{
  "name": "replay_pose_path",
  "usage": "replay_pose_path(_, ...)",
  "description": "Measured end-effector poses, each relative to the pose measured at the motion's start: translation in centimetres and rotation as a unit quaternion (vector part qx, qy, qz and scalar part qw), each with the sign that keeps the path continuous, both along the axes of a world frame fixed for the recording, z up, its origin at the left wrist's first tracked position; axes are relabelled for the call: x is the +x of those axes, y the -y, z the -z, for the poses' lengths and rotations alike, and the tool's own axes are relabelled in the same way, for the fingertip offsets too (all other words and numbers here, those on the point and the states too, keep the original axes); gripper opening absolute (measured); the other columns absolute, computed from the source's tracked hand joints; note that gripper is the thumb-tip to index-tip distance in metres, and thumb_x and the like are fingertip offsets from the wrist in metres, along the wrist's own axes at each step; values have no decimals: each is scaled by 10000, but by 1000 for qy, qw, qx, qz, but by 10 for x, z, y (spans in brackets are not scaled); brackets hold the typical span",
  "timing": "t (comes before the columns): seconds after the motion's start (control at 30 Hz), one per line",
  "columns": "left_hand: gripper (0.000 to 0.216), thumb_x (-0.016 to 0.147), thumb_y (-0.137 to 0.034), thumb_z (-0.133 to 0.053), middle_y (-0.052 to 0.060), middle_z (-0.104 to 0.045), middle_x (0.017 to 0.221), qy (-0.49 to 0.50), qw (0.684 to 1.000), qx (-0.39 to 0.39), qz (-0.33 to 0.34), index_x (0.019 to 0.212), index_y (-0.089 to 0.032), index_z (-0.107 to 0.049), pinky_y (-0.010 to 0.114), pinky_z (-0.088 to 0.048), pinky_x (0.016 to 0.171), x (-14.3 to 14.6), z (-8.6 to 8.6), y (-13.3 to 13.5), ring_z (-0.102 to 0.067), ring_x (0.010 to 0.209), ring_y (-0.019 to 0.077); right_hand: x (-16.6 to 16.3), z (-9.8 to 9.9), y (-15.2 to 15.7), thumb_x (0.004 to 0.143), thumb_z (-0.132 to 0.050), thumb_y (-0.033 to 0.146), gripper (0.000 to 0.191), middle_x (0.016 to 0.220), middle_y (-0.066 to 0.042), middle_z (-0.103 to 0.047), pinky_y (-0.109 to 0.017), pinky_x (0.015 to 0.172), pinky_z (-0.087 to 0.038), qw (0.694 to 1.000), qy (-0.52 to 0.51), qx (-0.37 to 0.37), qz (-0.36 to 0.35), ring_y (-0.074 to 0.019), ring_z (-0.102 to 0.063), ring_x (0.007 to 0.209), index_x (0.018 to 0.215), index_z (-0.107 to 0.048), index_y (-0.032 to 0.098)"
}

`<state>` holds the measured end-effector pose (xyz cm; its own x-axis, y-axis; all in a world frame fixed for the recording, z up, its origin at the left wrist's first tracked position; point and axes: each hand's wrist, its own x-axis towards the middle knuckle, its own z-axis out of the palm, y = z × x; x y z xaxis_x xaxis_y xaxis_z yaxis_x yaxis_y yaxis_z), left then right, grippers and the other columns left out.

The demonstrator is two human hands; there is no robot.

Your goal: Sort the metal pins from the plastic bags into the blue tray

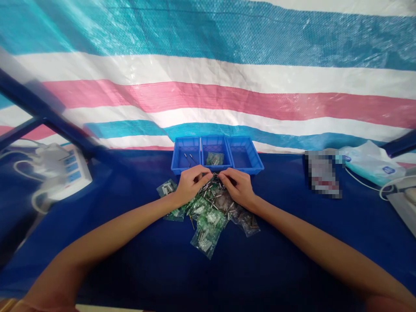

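Note:
My left hand (192,184) and my right hand (238,186) face each other above a heap of small parts, fingers pinched. Between their fingertips is something small and dark that I cannot make out. Under them lie loose metal pins (211,193) and several clear plastic bags of parts. A greenish bag (208,234) lies nearest me, a brownish bag (248,223) rests by my right wrist, and another small bag (167,188) sits left of my left hand. Just beyond the hands stand blue bins, the middle bin (225,149) holding a small bag of parts (215,158).
The left bin (177,151) holds a few thin pieces; the right bin (245,158) adjoins the middle one. A white power strip (73,173) with plugs stands at left. A tissue pack (373,164) and a cable lie at right on the blue table (279,260). Striped sheeting (208,95) hangs behind.

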<state>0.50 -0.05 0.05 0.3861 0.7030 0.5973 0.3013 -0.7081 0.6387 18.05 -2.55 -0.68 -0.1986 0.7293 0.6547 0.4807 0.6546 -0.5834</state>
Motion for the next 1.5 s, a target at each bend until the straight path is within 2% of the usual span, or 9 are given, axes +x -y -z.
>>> replay_pose_path(0.17, 162, 849, -253, -554, -3, -572, 639, 0, 1000, 18, 7, 753, -132, -605, 182, -358, 497, 0, 1, 0, -438, 484, 60, 1, 0, 0, 885, -461, 225, 187, 599, -1, -574, -214, 526, -421, 1000, 6, 6, -8, -103, -519, 532, 759, -588, 171)
replay_pose_path(0.3, 174, 854, -257, -546, 4, -580, 641, 1, 1000, 29, 5, 745, -135, -604, 193, -380, 523, 0, 0, -1, -478, 525, 75, 0, 0, 1, 875, -480, 227, 141, 631, -8, -615, -214, 518, -430, 1000, 2, 8, -2, -105, -537, 531, 830, -601, 170)
replay_pose_path(0.43, 178, 856, -242, -543, 6, -578, 627, -1, 999, 32, 8, 732, -132, -609, 198, -387, 529, 0, 0, -1, -490, 541, 80, 0, 1, 1, 880, -474, 224, 149, 644, -12, -633, -209, 531, -442, 1000, 5, 11, 0, -106, -560, 544, 818, -598, 170)
replay_pose_path(0.63, 116, 837, -214, -573, 28, -628, 704, 10, 999, 35, 11, 820, -131, -653, 201, -411, 540, 0, 0, -1, -495, 542, 75, 1, 1, 0, 899, -440, 236, 194, 662, -17, -643, -206, 549, -451, 1000, 11, 14, 8, -109, -579, 565, 788, -587, 174)
replay_pose_path(0.9, 144, 849, -210, -551, 36, -638, 751, 5, 999, 39, 2, 896, -153, -675, 203, -417, 525, 1, -2, 1, -485, 518, 65, 2, 3, -2, 892, -455, 239, 196, 619, -4, -619, -207, 535, -445, 1000, 2, 14, 13, -107, -564, 539, 761, -586, 175)
replay_pose_path(1.13, 141, 850, -231, -548, 31, -623, 702, -3, 999, 36, 0, 817, -137, -647, 207, -404, 523, 3, 0, 1, -492, 530, 76, 3, 5, 0, 872, -490, 244, 145, 670, -12, -649, -218, 549, -451, 1000, -14, 5, 22, -115, -584, 567, 807, -603, 181)
replay_pose_path(1.37, 196, 862, -226, -524, 42, -619, 708, -6, 999, 36, 9, 725, -128, -626, 225, -449, 598, 1, -2, 0, -566, 637, 108, 2, 5, 0, 860, -508, 246, 122, 587, 17, -594, -202, 498, -423, 999, -26, -3, 23, -93, -525, 487, 856, -607, 175)
replay_pose_path(1.5, 194, 867, -235, -522, 47, -643, 734, -10, 1000, 27, 9, 774, -132, -657, 222, -455, 603, 1, -1, 0, -577, 650, 107, 2, 4, 1, 863, -505, 238, 130, 623, 2, -614, -207, 516, -427, 1000, -24, 3, 16, -96, -530, 513, 815, -607, 174)
